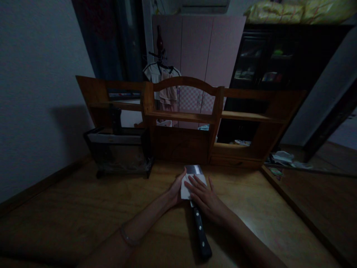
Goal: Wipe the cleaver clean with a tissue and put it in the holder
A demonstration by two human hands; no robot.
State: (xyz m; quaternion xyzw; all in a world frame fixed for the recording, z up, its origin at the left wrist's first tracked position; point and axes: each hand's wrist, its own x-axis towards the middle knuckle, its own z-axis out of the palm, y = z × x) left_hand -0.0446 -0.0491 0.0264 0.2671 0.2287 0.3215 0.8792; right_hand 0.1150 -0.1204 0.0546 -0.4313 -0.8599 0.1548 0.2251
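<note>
At the left of the frame, by the wall (33, 100), a knife block (119, 158) sits on the desk (83, 212), with a dark handle (115, 120) standing up out of it. Behind, a wooden shelf (181, 118) runs across the middle of the frame.

Just below the centre, my left hand (175, 188) curls at the left side of the knife (201, 234), thumb up along the blade. It seems to hold the blade from that side, though my other fingers are hidden. A bracelet (128, 237) circles that wrist.

The knife lies lengthwise in the lower middle of the frame, its broad blade pointing up toward the shelf and its black, riveted handle slanting down to the right. A white sheet (186, 188), paper or cloth, I cannot tell which, covers much of the blade; bright metal shows beyond it.

To the right, my right hand (203, 195) lies flat on the sheet, fingers long and slightly parted, gripping nothing.

I judge the knife stiff and rather heavy toward the blade, its bare metal slick and probably sharp along one long edge. The handle is the safest hold; on the blade, I would keep to the flat faces. The sheet looks light and soft.
</note>
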